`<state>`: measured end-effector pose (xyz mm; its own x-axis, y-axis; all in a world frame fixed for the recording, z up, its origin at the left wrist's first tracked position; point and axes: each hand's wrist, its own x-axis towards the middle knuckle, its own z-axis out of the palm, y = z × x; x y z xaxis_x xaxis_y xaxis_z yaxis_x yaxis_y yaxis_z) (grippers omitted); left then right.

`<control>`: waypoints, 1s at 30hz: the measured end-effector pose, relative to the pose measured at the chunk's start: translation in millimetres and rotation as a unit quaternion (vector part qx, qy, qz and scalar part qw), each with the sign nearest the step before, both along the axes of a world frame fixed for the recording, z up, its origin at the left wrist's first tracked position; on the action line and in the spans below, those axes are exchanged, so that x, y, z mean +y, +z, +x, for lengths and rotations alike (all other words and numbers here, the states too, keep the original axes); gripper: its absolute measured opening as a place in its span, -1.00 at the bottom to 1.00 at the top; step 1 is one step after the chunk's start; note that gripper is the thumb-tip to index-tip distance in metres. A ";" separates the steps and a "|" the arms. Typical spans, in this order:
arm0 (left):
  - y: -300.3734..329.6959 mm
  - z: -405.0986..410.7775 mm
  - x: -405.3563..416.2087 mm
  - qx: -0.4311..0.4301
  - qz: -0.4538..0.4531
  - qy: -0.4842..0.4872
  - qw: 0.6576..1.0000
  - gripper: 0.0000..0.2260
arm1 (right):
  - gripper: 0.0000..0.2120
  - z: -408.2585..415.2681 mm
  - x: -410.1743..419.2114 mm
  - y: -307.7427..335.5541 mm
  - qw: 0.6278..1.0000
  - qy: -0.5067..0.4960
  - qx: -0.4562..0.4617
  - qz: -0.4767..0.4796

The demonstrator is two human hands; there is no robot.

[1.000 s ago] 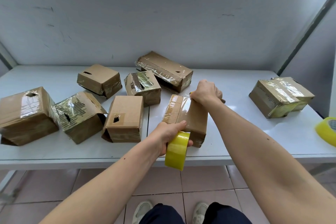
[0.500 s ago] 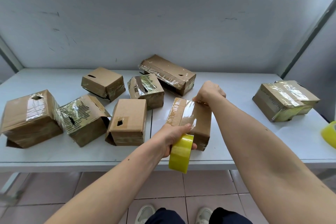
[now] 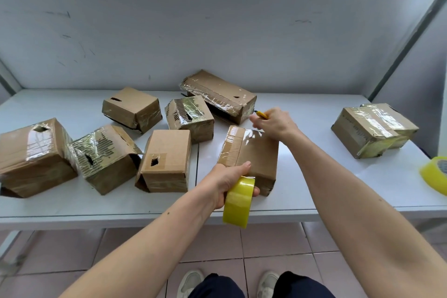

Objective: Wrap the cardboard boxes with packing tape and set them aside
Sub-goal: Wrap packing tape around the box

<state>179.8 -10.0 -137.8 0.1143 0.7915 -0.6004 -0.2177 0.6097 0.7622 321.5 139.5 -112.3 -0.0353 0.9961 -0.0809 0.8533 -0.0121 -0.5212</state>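
Note:
A long cardboard box [image 3: 256, 155] lies on the white table [image 3: 314, 191] in front of me, shiny tape across its far end. My left hand [image 3: 227, 179] grips a yellow roll of packing tape [image 3: 238, 202] at the box's near end, past the table's front edge. My right hand [image 3: 275, 123] hovers at the box's far right corner, curled round a small yellow cutter [image 3: 261, 114] whose tip sticks out to the left.
Several more cardboard boxes, some partly taped, crowd the table's left and back [image 3: 167, 159]. Two taped boxes [image 3: 372, 130] sit apart at the right. A second yellow tape roll [image 3: 435, 178] lies at the right edge. A grey wall stands behind.
My right hand has lifted off the box's far end and shifted slightly right, showing the cutter. The left hand keeps its grip on the tape roll at the near end.

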 end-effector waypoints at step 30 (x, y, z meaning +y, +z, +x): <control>-5.6 3.5 -17.2 0.098 0.046 -0.035 0.993 -0.79 | -0.51 0.8 -73.7 -12.8 0.990 0.032 -0.139 0.016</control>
<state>183.2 -27.1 -143.5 0.0592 0.8386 -0.5415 -0.0189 0.5433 0.8393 322.3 65.7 -125.0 -0.0784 0.9949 -0.0642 0.9622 0.0587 -0.2658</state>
